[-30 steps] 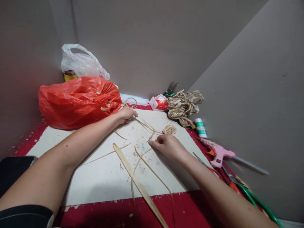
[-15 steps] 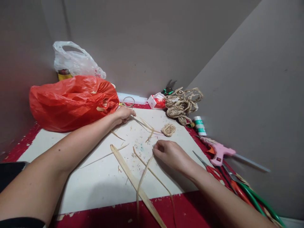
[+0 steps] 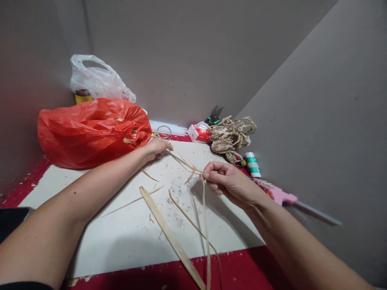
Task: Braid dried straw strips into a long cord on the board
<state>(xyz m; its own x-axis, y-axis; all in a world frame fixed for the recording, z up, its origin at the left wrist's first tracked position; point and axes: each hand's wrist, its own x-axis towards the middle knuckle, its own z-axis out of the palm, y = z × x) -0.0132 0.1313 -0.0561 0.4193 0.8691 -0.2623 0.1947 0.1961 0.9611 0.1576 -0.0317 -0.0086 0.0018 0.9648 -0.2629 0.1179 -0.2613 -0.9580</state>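
Note:
My left hand (image 3: 159,147) is closed on pale dried plant strips (image 3: 181,159), which stretch rightward from its fingertips. In a pinch, my right hand (image 3: 223,177) holds the far end of those strips and a long thin strip (image 3: 205,217) that hangs toward the front edge. A broad flat strip (image 3: 169,231) and a narrow brownish strip (image 3: 193,223) lie below the hands on a white sheet (image 3: 121,249). Another thin strip (image 3: 130,202) rests to their left.
A red plastic bag (image 3: 90,133) sits behind my left arm, with a white bag (image 3: 93,76) beyond. Braided rope (image 3: 231,137), a tissue pack (image 3: 199,133), a white-green tube (image 3: 252,164) and a pink glue gun (image 3: 281,196) line the back and right side. Grey walls enclose the table.
My right hand has moved up and slightly right, bringing its long strip to the end of the stretched strips. It now covers the small coiled disc. The left hand has barely moved.

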